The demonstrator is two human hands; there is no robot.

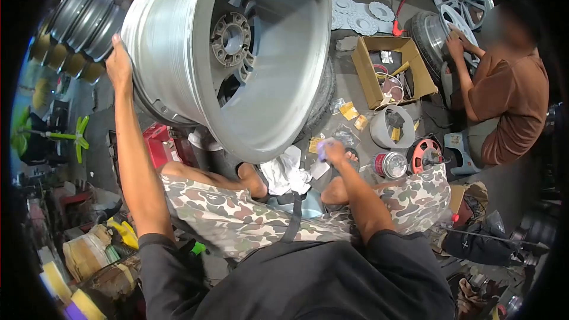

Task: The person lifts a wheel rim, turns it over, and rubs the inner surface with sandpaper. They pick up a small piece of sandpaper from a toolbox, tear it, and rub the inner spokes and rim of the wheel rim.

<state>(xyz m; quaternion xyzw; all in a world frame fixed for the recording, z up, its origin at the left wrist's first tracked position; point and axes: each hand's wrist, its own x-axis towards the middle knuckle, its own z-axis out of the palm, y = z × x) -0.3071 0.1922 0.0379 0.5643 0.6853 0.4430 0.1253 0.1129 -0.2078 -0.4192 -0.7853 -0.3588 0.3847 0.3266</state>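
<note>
A large silver wheel rim (160, 41) stands tilted in front of my knees, its hollow barrel facing right and its bolt holes showing deep inside. My left hand (120, 65) grips the rim's left edge, thumb up, with the other fingers hidden behind the metal. Below the rim's lower right edge, my right hand (336, 151) is closed around a small purple pad (322, 150), apart from the rim. White cloths (283, 173) lie between my feet. Yellow packets (348, 110) are scattered on the floor beyond my right hand.
An open cardboard box (368, 77) with tools and cable stands ahead to the right, near a grey bucket (385, 130) and a clear jar (391, 165). At far right a person (510, 95) handles another wheel (435, 29). Stacked rims (86, 18) stand at left, by a green fan (80, 136).
</note>
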